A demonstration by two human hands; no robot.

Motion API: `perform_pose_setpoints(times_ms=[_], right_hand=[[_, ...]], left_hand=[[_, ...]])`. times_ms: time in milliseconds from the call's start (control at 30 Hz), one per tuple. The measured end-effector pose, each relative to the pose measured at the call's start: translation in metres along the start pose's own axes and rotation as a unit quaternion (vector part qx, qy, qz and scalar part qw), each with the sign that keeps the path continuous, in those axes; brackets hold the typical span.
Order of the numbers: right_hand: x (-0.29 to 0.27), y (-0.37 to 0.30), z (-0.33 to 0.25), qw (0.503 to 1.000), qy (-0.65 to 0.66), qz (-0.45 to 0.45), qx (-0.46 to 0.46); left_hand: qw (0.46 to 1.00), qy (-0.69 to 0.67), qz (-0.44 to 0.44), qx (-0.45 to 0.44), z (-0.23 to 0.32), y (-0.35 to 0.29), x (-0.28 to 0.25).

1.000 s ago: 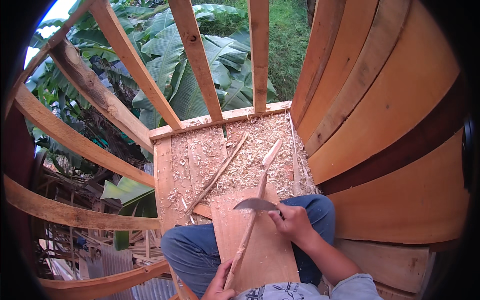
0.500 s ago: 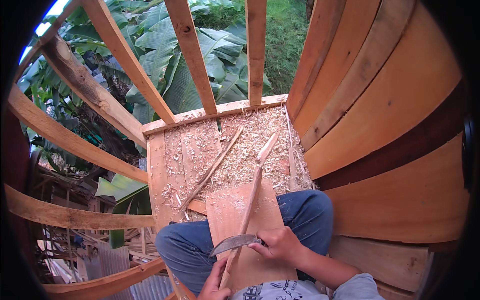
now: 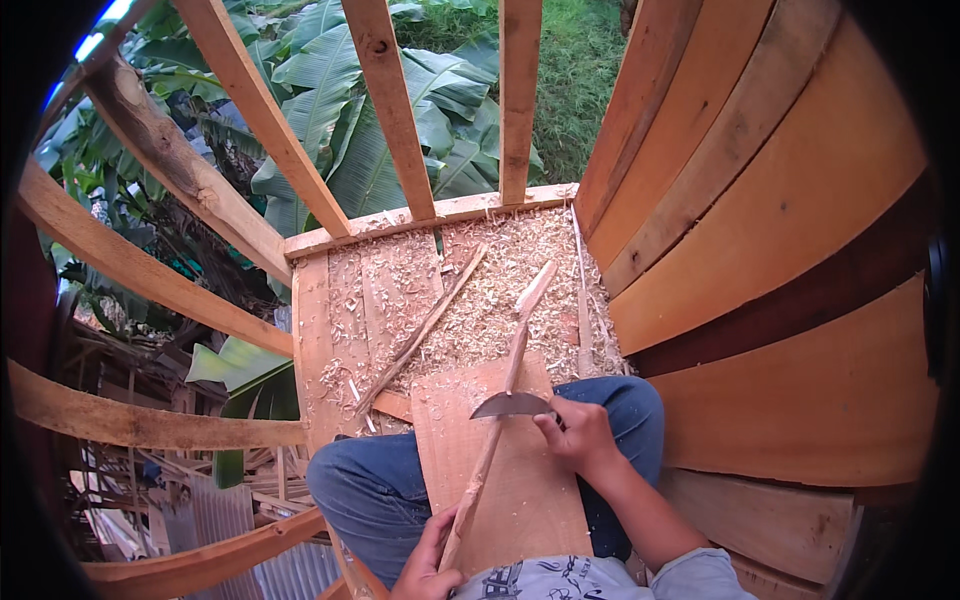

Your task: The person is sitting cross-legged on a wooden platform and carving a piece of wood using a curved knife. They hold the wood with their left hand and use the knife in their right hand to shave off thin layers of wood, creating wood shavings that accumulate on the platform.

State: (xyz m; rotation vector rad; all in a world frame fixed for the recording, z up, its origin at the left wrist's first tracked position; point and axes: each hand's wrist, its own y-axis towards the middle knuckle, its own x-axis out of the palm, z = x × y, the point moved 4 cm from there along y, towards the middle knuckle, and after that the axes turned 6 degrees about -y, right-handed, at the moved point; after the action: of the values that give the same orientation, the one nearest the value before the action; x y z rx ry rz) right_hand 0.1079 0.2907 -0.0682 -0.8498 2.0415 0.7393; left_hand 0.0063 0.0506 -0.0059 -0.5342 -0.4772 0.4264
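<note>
My left hand (image 3: 432,560) is closed around the near end of a long wooden stick (image 3: 482,462), close to my shirt. The stick slants away from me, and its far part is pale and freshly shaved. In my right hand (image 3: 578,430) is a curved knife (image 3: 512,404), its dark blade lying across the middle of the stick. The knife's handle is hidden in my fingers. Under the stick, a flat wooden board (image 3: 530,480) rests over my lap between my legs in blue jeans.
Wood shavings (image 3: 480,320) cover the plank floor ahead, where a second rough stick (image 3: 425,330) lies. Wooden slats (image 3: 390,110) rail off the front and left, with banana leaves (image 3: 330,120) beyond. A plank wall (image 3: 760,240) rises on the right.
My right hand has moved the knife forward along the stick, from near my left hand to about its middle. My left hand keeps its hold at the near end.
</note>
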Motion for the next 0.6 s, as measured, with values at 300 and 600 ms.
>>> perform_pose_setpoints(times_ms=[300,600], right_hand=[[0.004,-0.02,-0.04,0.993,0.109,-0.046,-0.002],[-0.001,-0.012,-0.04,0.995,0.059,-0.046,-0.064]], left_hand=[[0.998,-0.014,-0.008,0.06,0.01,0.004,0.01],[0.996,-0.006,-0.019,0.083,0.007,0.006,0.007]])
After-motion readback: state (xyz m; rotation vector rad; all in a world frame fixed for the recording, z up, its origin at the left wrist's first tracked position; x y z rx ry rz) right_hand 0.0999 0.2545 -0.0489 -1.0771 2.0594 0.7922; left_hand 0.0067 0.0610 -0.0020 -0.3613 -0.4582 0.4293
